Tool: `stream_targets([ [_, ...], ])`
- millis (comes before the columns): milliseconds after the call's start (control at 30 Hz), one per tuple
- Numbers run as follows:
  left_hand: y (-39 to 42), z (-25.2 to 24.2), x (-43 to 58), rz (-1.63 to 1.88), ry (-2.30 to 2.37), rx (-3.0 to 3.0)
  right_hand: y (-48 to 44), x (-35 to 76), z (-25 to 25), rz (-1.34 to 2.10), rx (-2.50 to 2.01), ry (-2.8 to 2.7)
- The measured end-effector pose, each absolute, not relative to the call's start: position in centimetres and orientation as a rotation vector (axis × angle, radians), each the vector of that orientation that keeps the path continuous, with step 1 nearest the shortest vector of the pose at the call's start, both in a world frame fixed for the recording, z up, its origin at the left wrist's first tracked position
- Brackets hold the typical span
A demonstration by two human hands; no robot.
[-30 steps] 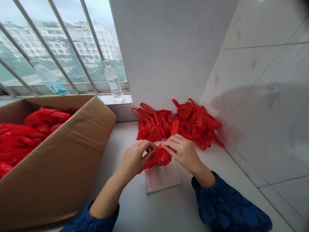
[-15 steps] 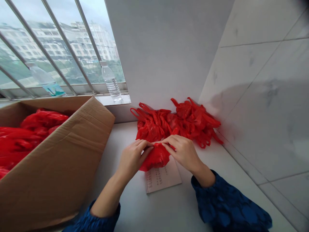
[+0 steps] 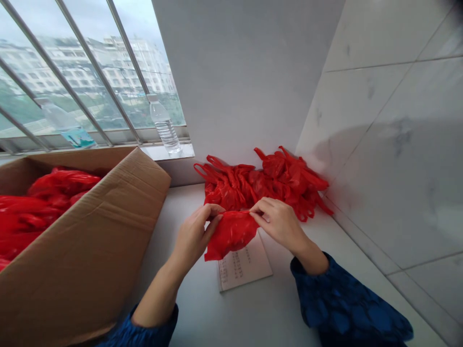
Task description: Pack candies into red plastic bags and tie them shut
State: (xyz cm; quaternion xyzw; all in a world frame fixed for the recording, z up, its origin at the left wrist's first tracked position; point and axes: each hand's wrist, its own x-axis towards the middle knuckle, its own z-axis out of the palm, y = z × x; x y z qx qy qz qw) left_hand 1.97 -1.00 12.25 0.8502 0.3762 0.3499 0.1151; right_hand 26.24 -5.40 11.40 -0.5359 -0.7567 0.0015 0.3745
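A red plastic bag (image 3: pixel 233 233) is stretched between my two hands above the white surface. My left hand (image 3: pixel 197 229) pinches its upper left edge between thumb and fingers. At the upper right edge, my right hand (image 3: pixel 278 221) grips it the same way. Below the bag lies a pale booklet (image 3: pixel 249 267) with printed characters, its upper part covered by the bag. Just behind my hands, a pile of red plastic bags (image 3: pixel 231 185) with loop handles rests against the wall.
A cardboard box (image 3: pixel 104 241) with red plastic bags (image 3: pixel 65 185) inside stands at the left. On the window sill are a clear bottle (image 3: pixel 165 125) and a tilted bottle with a blue label (image 3: pixel 68 125). Marble-look tiles (image 3: pixel 398 168) form the right wall.
My hands have drawn apart, the left going left and the right going right. Between them the bag's top edge is now pulled straight and the bag is spread wider.
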Motion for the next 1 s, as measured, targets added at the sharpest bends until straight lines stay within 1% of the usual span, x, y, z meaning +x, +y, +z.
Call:
stream_targets([
  [100,-0.3,12.4,0.8,1.076,1.247,2.463,-5.3,27.8,11.9,0.025,-1.441,-1.881],
  [233,0.6,12.3,-0.4,1.049,1.438,2.474,-5.4,29.2,12.1,0.089,-1.559,-1.879],
  [400,0.5,12.0,0.0,0.851,1.544,2.585,-5.6,29.0,11.4,0.286,-1.677,-2.016],
  [467,0.0,12.0,0.8,0.831,1.463,2.648,-5.7,28.3,11.1,0.339,-1.685,-2.054],
  [533,-0.6,11.9,1.7,0.823,1.276,2.721,-5.8,27.4,11.2,0.360,-1.642,-2.063],
  [633,-1.3,11.7,2.9,0.722,1.038,2.818,-6.1,26.1,11.3,0.364,-1.545,-2.066],
  [733,-1.3,11.4,3.2,0.664,1.028,2.885,-6.0,25.3,11.4,0.332,-1.467,-2.105],
  [833,-1.1,11.5,2.7,0.784,1.085,2.814,-5.8,25.5,11.4,0.343,-1.402,-2.066],
  [1000,-0.6,12.6,0.9,1.160,1.327,2.428,-5.6,27.7,11.8,0.315,-1.475,-1.918],
])
